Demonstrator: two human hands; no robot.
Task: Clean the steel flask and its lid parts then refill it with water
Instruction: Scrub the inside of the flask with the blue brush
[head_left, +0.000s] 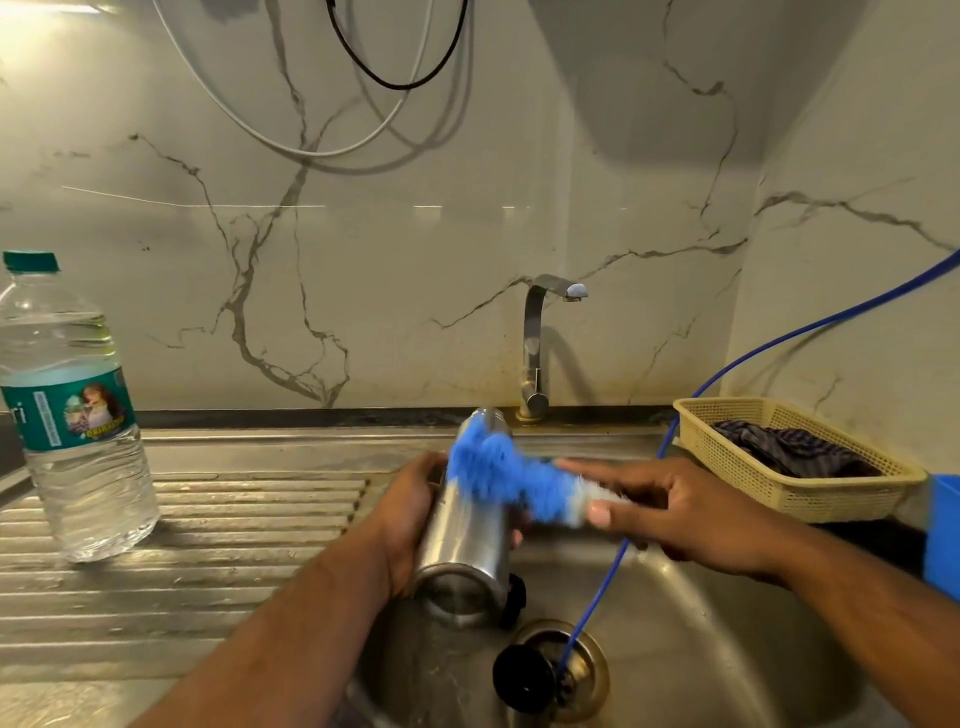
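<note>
The steel flask (467, 540) is tilted over the sink (701, 649), its base toward me and its mouth pointing away. My left hand (410, 514) grips the flask round its body. My right hand (670, 514) pinches the handle of a blue bottle brush (504, 475), whose fuzzy head lies against the flask's upper side. Two black lid parts lie in the sink: one (514, 597) just beside the flask's base, one (524, 678) at the drain.
A clear plastic water bottle (72, 410) with a green cap stands on the ribbed steel drainboard (208, 551) at left. The tap (540, 343) rises behind the sink. A thin blue hose (608, 577) runs into the drain. A cream basket (789, 457) with a dark cloth sits at right.
</note>
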